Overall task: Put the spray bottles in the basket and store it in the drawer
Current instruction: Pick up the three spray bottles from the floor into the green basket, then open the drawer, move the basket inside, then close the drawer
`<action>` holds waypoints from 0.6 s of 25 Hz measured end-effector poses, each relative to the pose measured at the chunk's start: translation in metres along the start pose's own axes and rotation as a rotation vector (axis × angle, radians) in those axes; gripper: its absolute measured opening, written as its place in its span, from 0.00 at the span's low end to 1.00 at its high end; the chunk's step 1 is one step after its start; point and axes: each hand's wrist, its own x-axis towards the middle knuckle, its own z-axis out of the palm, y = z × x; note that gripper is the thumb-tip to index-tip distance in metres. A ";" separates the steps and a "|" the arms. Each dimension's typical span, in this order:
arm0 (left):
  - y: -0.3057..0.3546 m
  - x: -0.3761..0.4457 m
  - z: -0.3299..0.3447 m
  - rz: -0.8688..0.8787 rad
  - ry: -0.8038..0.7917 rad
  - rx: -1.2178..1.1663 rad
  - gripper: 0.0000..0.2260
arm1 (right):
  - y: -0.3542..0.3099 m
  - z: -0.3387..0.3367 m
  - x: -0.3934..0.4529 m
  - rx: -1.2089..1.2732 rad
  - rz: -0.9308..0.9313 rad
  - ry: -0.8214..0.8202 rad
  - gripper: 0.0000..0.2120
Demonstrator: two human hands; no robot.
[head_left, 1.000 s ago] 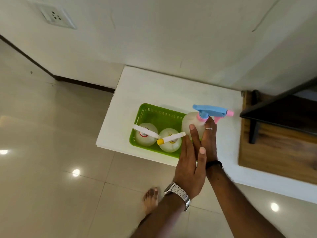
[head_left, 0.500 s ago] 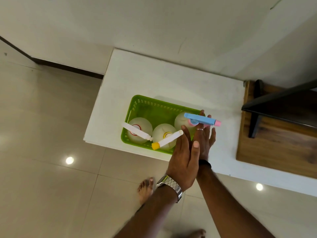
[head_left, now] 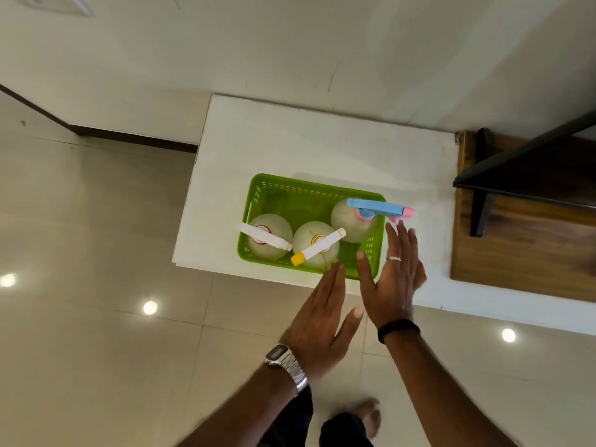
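A green plastic basket (head_left: pixel 287 190) stands near the front left corner of a white cabinet top (head_left: pixel 290 137). Three round pale spray bottles stand in it: one with a white nozzle (head_left: pixel 267 237) at the left, one with a white and yellow nozzle (head_left: pixel 314 248) in the middle, one with a blue and pink nozzle (head_left: pixel 354 221) at the right. My left hand (head_left: pixel 319 317), with a metal watch, hovers flat and open before the basket's front edge. My right hand (head_left: pixel 395 279), with a ring, is open beside the basket's right front corner, holding nothing.
A brown wooden surface (head_left: pixel 522 246) with a black bracket (head_left: pixel 516 169) adjoins the white top on the right. The wall runs behind. Glossy floor tiles (head_left: pixel 96 285) lie to the left and below. My foot (head_left: pixel 364 421) shows at the bottom.
My right hand has let go of the blue-nozzled bottle, which now stands in the basket. Both hands have drawn back and spread apart.
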 end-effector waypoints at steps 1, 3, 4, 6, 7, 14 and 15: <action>-0.010 -0.014 0.001 0.064 -0.012 0.147 0.32 | 0.003 0.001 -0.009 -0.018 -0.009 -0.027 0.31; -0.038 -0.045 0.003 0.124 -0.087 0.297 0.32 | 0.016 0.002 -0.034 -0.030 0.005 -0.083 0.30; -0.052 -0.058 0.002 0.123 -0.108 0.356 0.32 | 0.020 0.002 -0.049 -0.045 0.008 -0.093 0.30; -0.078 -0.077 0.003 0.061 -0.143 0.429 0.32 | 0.028 0.004 -0.074 -0.102 0.019 -0.138 0.32; -0.091 -0.083 0.005 -0.003 -0.160 0.440 0.33 | 0.031 0.006 -0.082 -0.140 0.027 -0.186 0.33; -0.137 -0.099 -0.005 -0.454 -0.116 0.350 0.33 | 0.035 0.019 -0.140 -0.451 -0.086 -0.516 0.38; -0.139 -0.096 -0.012 -0.499 -0.060 0.306 0.33 | 0.033 0.022 -0.141 -0.462 -0.099 -0.527 0.38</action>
